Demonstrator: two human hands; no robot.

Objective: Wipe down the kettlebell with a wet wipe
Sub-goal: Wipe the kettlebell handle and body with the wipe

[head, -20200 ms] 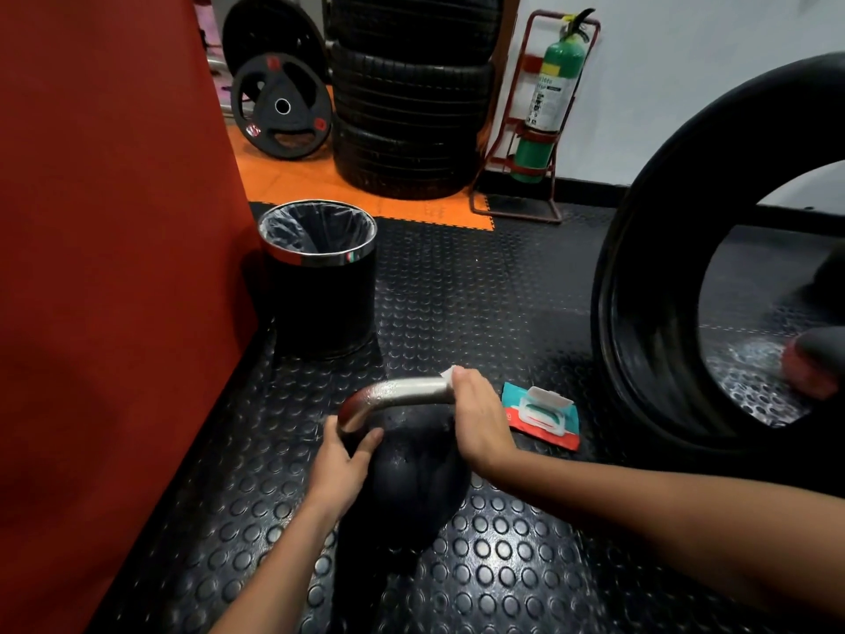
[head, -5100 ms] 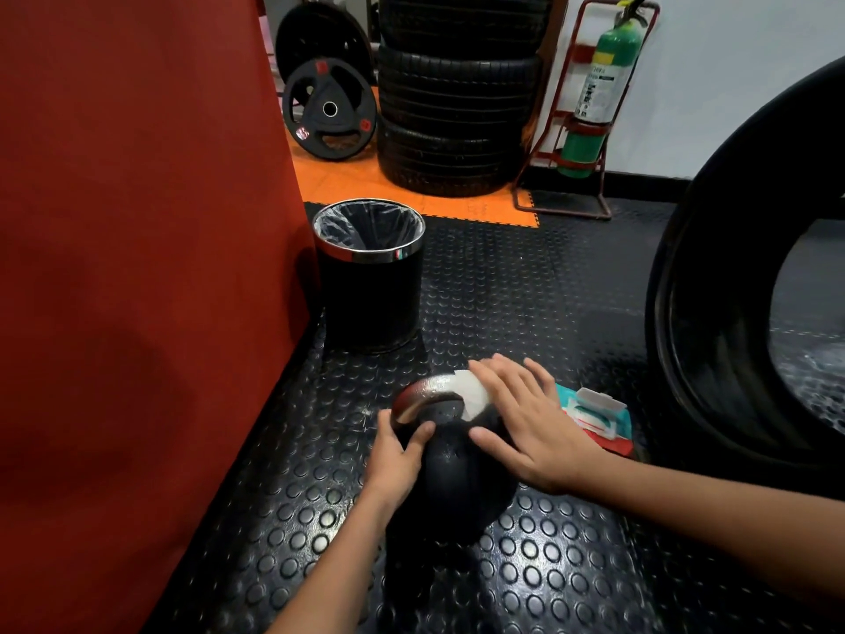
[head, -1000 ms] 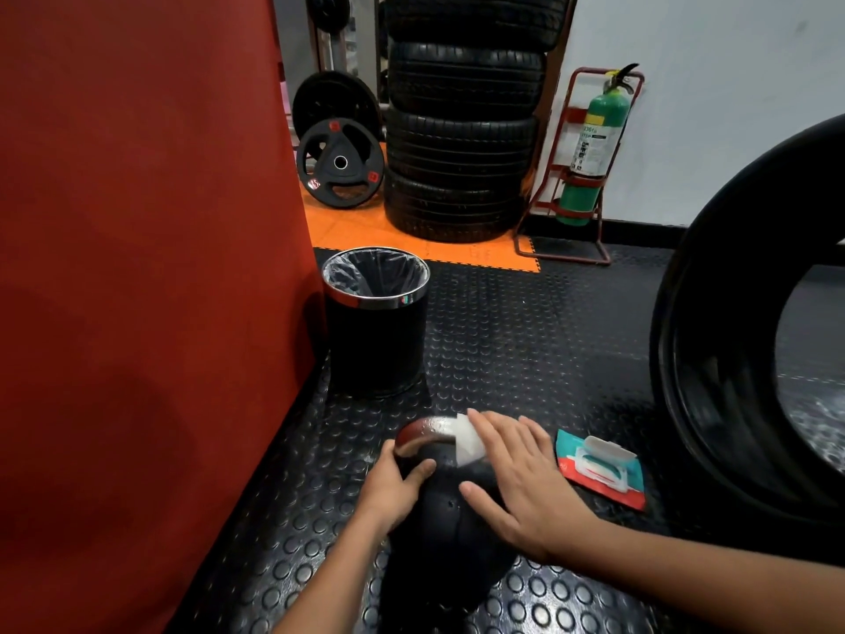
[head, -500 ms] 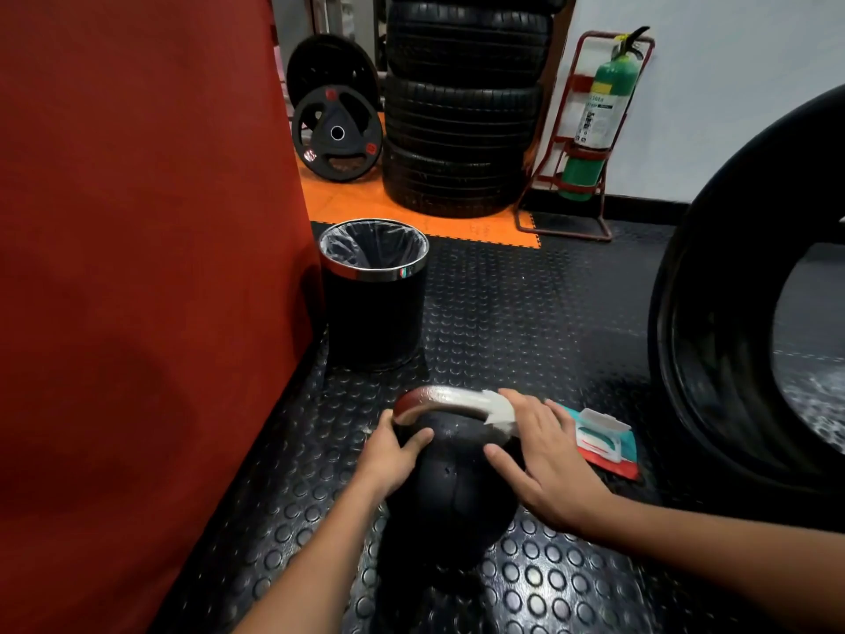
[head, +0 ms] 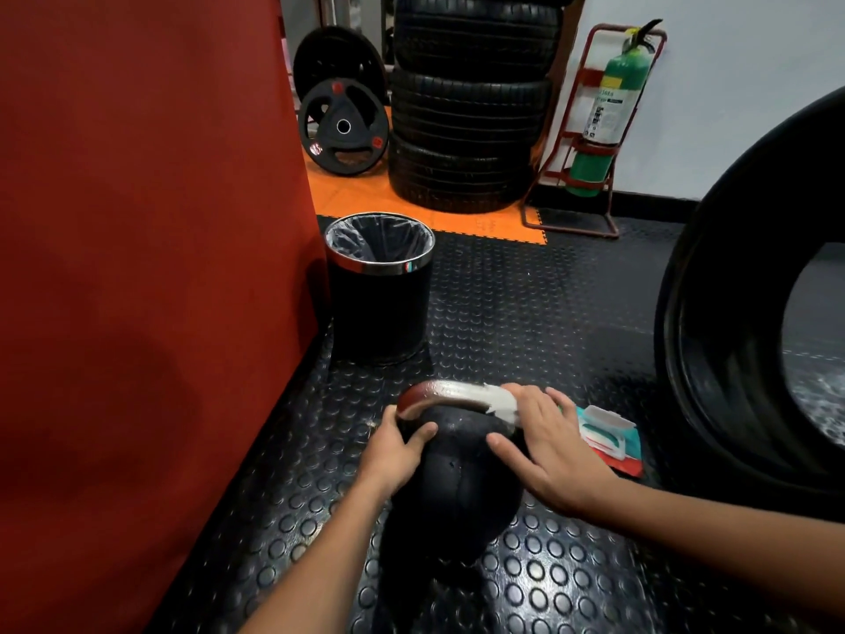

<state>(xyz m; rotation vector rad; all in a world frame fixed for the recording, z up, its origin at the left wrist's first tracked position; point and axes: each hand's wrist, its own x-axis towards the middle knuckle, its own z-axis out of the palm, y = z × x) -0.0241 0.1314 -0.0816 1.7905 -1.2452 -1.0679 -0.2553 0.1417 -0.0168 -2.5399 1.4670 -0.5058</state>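
As 2 hands (head: 471, 455) work, 1 kettlebell (head: 457, 487), 1 wipe (head: 500, 404)

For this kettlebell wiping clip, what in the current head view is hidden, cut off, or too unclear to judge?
- Wet wipe: mostly under the right hand; its size and how dirty it is are hidden.
- Kettlebell far side and base: hidden by its own body.
- Wipes pack: partly behind the right hand; print too small to read.
- Bin contents: the liner's depth is dark.
- Large tyre: cut off by the right edge.
- Fire extinguisher label: too small to read.

Studded black rubber floor (head: 526, 313), red wall (head: 137, 221) left, stacked tyres (head: 471, 102) behind on orange mat (head: 366, 189).
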